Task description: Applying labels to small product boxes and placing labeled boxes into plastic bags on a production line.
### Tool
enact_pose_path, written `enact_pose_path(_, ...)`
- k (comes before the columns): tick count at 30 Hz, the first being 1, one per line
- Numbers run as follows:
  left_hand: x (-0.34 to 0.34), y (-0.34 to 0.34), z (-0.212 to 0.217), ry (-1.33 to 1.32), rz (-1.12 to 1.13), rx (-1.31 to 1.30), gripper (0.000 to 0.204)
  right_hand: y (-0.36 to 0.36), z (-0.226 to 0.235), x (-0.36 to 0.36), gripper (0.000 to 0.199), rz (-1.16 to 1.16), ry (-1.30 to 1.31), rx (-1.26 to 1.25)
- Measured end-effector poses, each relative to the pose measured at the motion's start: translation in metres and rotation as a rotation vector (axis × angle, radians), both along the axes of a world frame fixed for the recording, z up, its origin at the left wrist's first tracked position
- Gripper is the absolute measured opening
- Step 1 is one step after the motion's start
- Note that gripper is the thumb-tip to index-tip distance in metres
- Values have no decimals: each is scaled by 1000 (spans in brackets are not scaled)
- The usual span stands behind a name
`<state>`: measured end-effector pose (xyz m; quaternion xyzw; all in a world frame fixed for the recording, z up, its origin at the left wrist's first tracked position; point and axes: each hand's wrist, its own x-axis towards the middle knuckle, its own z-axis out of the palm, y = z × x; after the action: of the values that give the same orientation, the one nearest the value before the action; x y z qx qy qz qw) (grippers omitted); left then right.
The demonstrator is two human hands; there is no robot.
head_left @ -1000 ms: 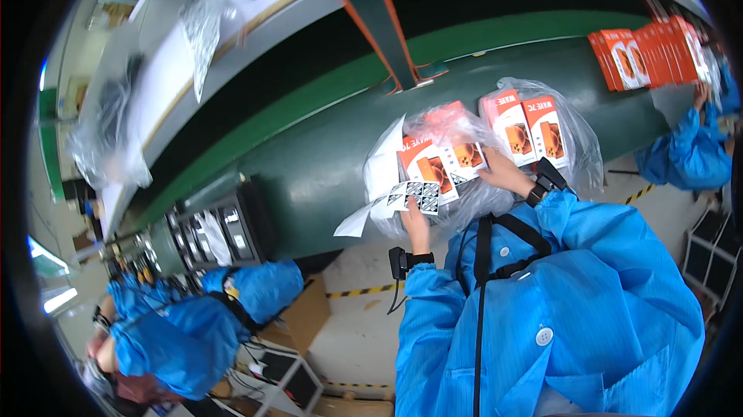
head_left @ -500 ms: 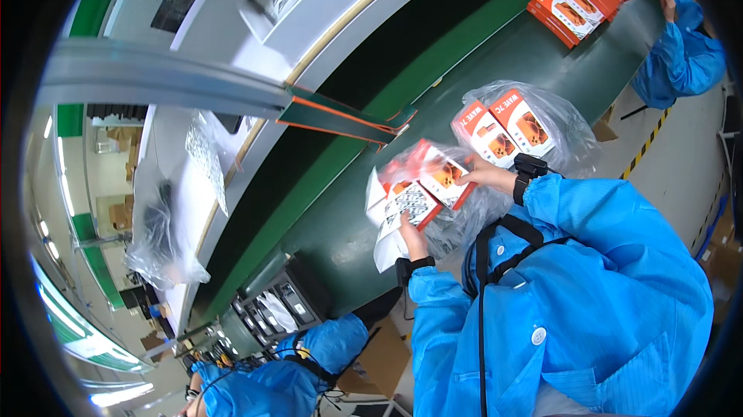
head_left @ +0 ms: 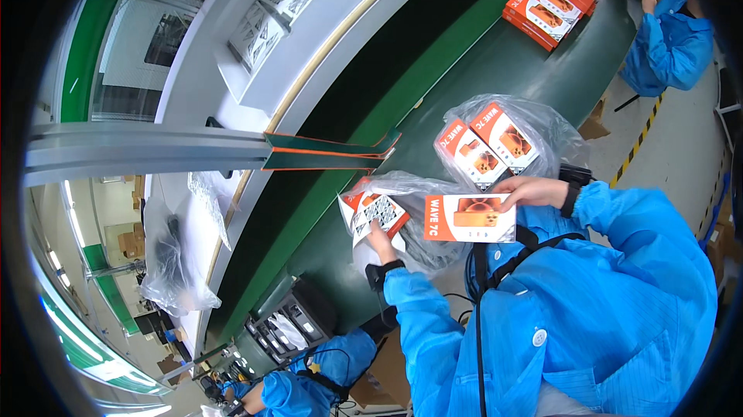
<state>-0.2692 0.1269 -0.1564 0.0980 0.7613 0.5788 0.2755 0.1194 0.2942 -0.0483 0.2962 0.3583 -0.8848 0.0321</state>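
My right hand (head_left: 535, 193) grips a flat white-and-orange phone box (head_left: 470, 218) by its right edge, its printed face up. My left hand (head_left: 379, 240) is closed, thumb on top, on a white label sheet (head_left: 374, 214) with black-and-white patterned squares. Under and beyond that sheet, another orange-and-white box (head_left: 397, 223) shows in part. A crumpled clear plastic bag (head_left: 418, 187) lies around it, on the green bench (head_left: 325, 231). Just beyond my right hand, two upright phone boxes (head_left: 495, 141) stand side by side in a second clear bag (head_left: 561, 129).
Stacked orange boxes (head_left: 548, 8) stand at the far right, where a co-worker in blue (head_left: 667, 46) handles one. A metal post (head_left: 155, 152) with a green, orange-edged bracket reaches over the bench. A black parts rack (head_left: 292, 315) and another blue-clad person (head_left: 325, 367) are at lower left.
My right hand has drawn one box away from the boxes at my left hand, turning it level toward me. My left hand stays on the label sheet. The whole view has shifted slightly.
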Motion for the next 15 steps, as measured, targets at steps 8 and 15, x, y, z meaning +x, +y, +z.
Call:
enact_pose_path(8,119,-67,200,-482,6,56,41,33,4,115,55,-568,-73,38)
enact_pose_path(15,230,52,135,-420,-400,-22,41,45,-50,93,52,-786,-57,83)
